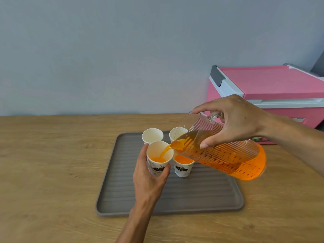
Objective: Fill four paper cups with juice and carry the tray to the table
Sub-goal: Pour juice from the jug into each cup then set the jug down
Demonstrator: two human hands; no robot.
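Left hand: we see our left hand wrapped around the near-left white paper cup, thumb and fingers closed on its wall.
Tray: the grey ribbed rectangular tray lies on the wooden surface, close to its near edge.
Held cup: partly filled, an orange juice stream falling into it.
Near-right cup: the second printed paper cup stands beside it, full of juice.
Right hand: our right hand grips the tilted clear measuring jug by its handle.
Far cups: two more white paper cups, left and right, look empty.
Far right corner: a pink lidded box sits there.
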